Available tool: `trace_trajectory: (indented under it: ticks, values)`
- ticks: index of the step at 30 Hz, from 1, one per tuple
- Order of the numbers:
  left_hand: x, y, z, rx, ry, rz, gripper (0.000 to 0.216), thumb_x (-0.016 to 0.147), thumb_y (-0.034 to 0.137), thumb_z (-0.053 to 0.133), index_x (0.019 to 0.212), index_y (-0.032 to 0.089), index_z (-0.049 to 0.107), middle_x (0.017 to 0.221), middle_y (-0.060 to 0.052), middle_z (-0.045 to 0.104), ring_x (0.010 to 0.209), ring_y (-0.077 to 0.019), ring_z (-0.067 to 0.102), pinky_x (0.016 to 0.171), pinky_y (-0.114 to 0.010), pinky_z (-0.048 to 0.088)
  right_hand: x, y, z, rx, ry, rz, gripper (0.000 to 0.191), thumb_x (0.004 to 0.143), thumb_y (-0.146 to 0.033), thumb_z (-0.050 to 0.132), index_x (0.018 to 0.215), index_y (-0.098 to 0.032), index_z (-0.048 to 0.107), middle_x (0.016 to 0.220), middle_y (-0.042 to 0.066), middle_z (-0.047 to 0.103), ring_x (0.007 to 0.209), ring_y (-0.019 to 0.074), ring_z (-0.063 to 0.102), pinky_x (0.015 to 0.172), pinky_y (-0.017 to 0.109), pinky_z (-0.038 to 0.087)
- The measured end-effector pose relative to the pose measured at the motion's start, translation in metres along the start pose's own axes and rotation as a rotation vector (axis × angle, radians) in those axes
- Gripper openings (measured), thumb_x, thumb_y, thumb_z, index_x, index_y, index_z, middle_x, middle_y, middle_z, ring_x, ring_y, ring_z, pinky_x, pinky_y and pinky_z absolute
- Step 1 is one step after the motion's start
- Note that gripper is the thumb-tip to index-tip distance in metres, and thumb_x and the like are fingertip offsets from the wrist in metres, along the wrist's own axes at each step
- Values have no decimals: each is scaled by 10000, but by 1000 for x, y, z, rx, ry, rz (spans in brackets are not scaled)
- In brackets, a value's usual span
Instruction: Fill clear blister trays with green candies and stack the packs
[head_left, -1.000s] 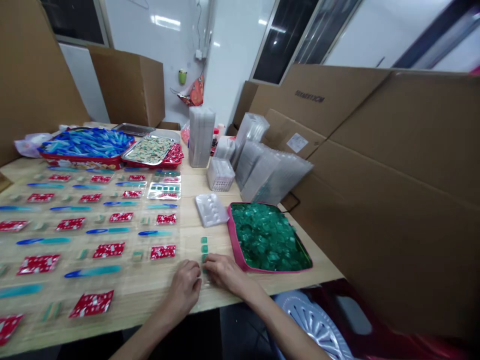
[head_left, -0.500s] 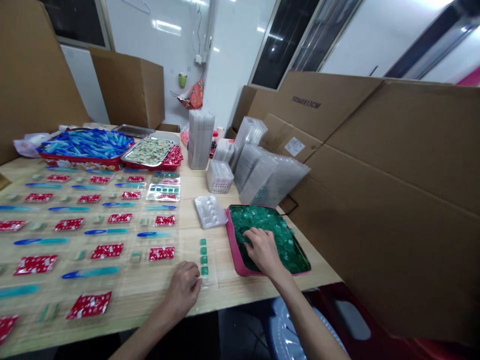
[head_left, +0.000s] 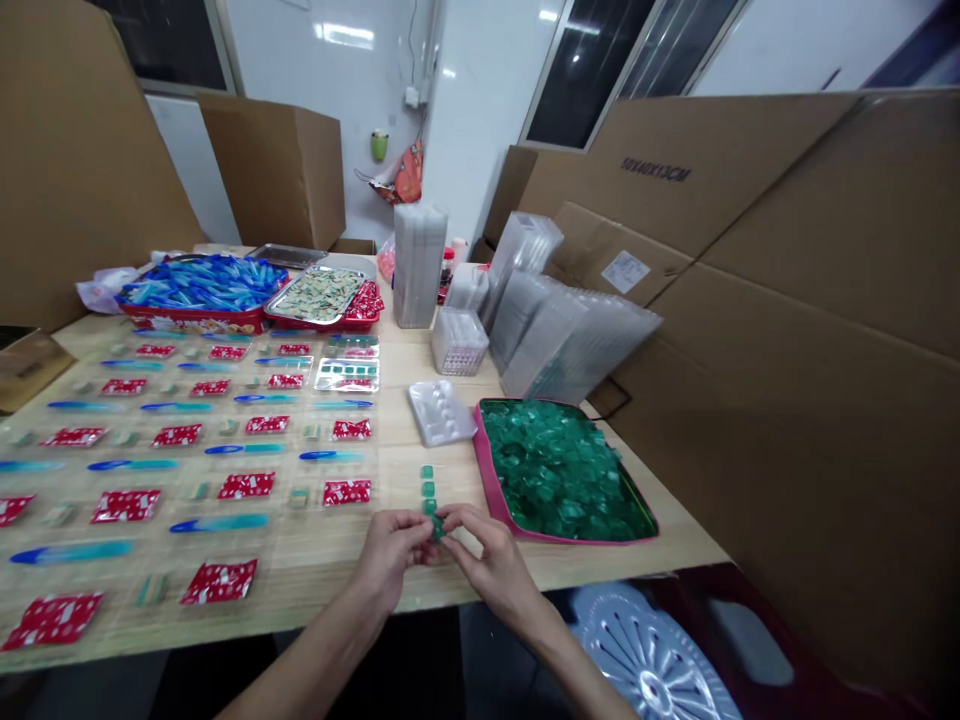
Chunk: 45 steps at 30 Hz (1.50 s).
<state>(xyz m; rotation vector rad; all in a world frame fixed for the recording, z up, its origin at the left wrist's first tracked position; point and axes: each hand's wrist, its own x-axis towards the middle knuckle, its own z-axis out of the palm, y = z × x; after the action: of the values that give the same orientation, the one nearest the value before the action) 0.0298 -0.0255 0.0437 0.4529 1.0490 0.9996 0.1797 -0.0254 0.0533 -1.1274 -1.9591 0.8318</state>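
Note:
My left hand [head_left: 391, 556] and my right hand [head_left: 486, 556] meet at the table's front edge. Their fingertips pinch a small green packet [head_left: 436, 526] between them. Just beyond the fingers lies a clear blister tray [head_left: 429, 490] with a short column of green packets in its pockets. To the right stands a pink tin [head_left: 489, 490] heaped with loose green packets [head_left: 562, 470]. An empty white blister tray [head_left: 441, 412] rests behind it.
Rows of clear trays with red sachets [head_left: 246, 485] and blue sticks [head_left: 217, 524] cover the table's left. At the back stand a red tray of blue sticks [head_left: 201, 285], a metal tray [head_left: 321, 296] and stacks of clear trays [head_left: 418, 265]. Cardboard boxes [head_left: 787, 350] wall the right side.
My right hand left the pink tin and came back to the front edge, where it now meets my left hand over a green packet. The camera view shifted slightly.

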Motion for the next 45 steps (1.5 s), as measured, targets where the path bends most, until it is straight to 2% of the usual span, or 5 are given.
trace_trajectory:
  ticks: [7, 13, 19, 25, 45]
  values:
    - [2, 3, -6, 42, -43, -69, 362, 391, 349, 836, 562, 121, 613, 482, -15, 606, 462, -118, 559, 480, -230, 404, 1, 5, -3, 94, -65, -8, 199, 847, -157, 593, 1027, -210, 658, 976, 64, 674, 927, 188, 633, 816, 301, 508]
    - [5, 0, -10, 125, -61, -107, 302, 451, 315, 778, 567, 143, 559, 496, 4, 583, 461, -121, 550, 447, -226, 393, 5, 13, -9, -192, -156, -229, 250, 896, -108, 476, 1054, -197, 648, 912, 70, 675, 876, 183, 625, 951, 415, 434]
    - [5, -4, -22, 655, 75, 270, 9, 632, 162, 584, 637, 165, 591, 543, 25, 540, 532, -134, 537, 502, -242, 401, 9, 9, -14, -371, -294, -280, 286, 878, -41, 430, 933, -195, 664, 814, 42, 647, 783, 161, 594, 891, 366, 440]
    - [0, -15, -33, 1181, 74, 558, 155, 658, 29, 517, 690, 166, 581, 707, -23, 586, 679, -162, 555, 647, -270, 412, 2, 11, 0, -384, -344, -271, 237, 866, -70, 462, 837, -189, 664, 789, 42, 601, 776, 169, 555, 735, 282, 458]
    - [-24, -17, -41, 1412, -204, 592, 155, 658, 61, 592, 761, 176, 578, 886, -52, 602, 867, -208, 542, 771, -307, 438, -26, 13, 22, -368, -311, -264, 191, 904, -157, 443, 871, -187, 628, 784, 59, 626, 752, 187, 584, 676, 285, 475]
